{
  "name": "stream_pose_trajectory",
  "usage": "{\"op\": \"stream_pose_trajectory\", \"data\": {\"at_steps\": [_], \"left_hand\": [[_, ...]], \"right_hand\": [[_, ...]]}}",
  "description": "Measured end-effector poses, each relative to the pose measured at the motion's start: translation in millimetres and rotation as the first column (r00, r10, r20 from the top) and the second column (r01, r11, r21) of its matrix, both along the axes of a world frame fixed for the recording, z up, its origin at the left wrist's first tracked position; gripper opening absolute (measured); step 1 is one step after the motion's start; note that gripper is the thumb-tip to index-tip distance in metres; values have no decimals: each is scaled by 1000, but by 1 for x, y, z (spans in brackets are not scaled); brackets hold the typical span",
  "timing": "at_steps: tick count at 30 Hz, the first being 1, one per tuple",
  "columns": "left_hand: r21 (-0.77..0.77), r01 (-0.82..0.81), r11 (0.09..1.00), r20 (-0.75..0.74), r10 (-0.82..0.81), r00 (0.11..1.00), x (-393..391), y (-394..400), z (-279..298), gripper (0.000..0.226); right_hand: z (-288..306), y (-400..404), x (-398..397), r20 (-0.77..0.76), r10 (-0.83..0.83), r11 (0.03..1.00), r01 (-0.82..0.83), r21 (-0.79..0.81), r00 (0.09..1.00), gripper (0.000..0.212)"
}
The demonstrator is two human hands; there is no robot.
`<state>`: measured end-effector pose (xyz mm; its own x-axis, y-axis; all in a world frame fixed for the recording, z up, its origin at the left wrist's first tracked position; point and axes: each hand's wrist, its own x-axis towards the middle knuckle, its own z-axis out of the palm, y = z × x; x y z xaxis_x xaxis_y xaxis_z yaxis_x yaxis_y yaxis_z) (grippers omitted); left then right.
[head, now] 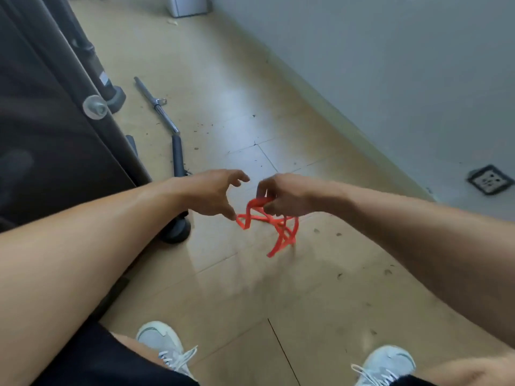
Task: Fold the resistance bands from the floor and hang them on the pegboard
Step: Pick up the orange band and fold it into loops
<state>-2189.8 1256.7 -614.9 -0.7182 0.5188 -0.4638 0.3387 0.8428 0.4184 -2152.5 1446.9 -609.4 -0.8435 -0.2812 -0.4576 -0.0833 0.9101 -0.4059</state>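
Two hands, right [281,195] gripping tangled red band [267,221], left [214,193] touching

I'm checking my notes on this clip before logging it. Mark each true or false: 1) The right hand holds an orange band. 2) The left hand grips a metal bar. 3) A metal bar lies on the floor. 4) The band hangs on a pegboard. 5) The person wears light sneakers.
1) True: the right hand grips the orange band.
2) False: the left hand touches the band with its thumb; its fingers are open.
3) True: the metal bar lies on the floor.
4) False: the band dangles from the hand; no pegboard shows.
5) True: light sneakers.
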Motion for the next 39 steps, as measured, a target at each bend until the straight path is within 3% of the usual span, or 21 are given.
{"op": "stream_pose_trajectory", "data": {"at_steps": [2,6,9,12,15,20,23,25,27,29,31,34,39], "left_hand": [[169,-5,986,-21,9,1000,8,4,14,81],[545,-111,831,-7,137,991,23,15,44,32],[660,-166,733,34,191,981,32,17,67,12],[697,-190,691,84,185,979,35,12,72,17],[667,-188,721,72,188,979,34,10,70,21],[568,-166,806,131,111,985,33,15,60,18],[470,-103,877,31,100,995,30,14,51,11],[529,-133,838,53,124,991,27,11,48,13],[617,-191,764,147,128,981,26,11,50,14],[657,-212,724,185,119,976,29,14,53,15],[667,-198,718,191,92,977,34,19,54,19],[650,-155,744,209,21,978,38,25,57,24],[614,-102,783,194,-24,981,38,31,53,22]], "right_hand": [[50,7,10,-94,-25,993,14,-116,995,8],[111,24,33,-242,-124,934,31,-356,962,14],[119,41,47,-369,-221,910,56,-410,903,19],[108,52,52,-415,-313,912,148,-383,855,19],[103,62,54,-357,-347,896,193,-401,867,21],[105,63,50,-174,-489,659,232,-715,855,28],[97,67,42,-141,-581,546,255,-798,802,30],[90,73,38,-169,-580,594,272,-757,797,27],[81,82,34,-211,-510,740,301,-601,834,19],[73,88,33,-157,-390,864,302,-404,907,8],[67,85,35,-66,-256,928,226,-296,965,16],[65,67,37,-69,-165,918,128,-376,984,28],[65,60,34,-185,-279,834,142,-533,943,31]]}}
